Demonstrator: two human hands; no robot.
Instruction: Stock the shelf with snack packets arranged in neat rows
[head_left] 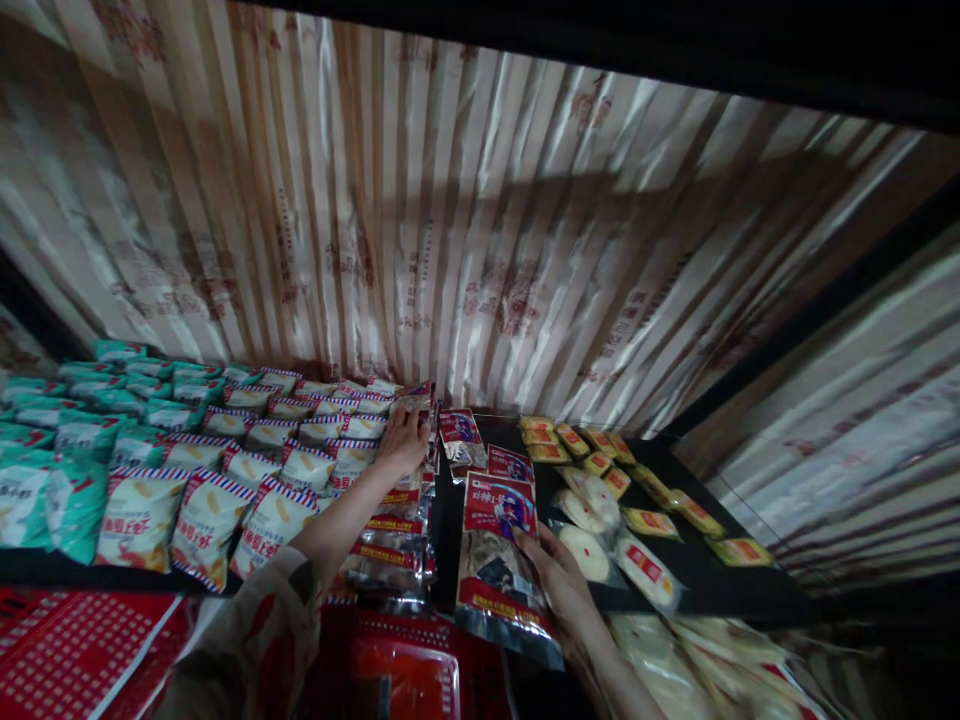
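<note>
My right hand (559,575) grips a red and dark snack packet (499,565) by its right edge, thumb over the printed front. The packet is tilted up above the shelf's front edge. My left hand (405,440) reaches to the back of a row of similar red and silver packets (390,550), its fingers bent over the top of one packet. Part of that packet is hidden under the hand. Between my hands, more red packets, one at the back (463,437) and one nearer (511,465), lie on the black shelf (448,515).
White and red snack bags (217,525) and green bags (79,500) fill the left side. Yellow packets (596,440) and round pale packs (585,550) lie at right. Red baskets (67,650) stand below in front. A pleated curtain (480,230) hangs behind.
</note>
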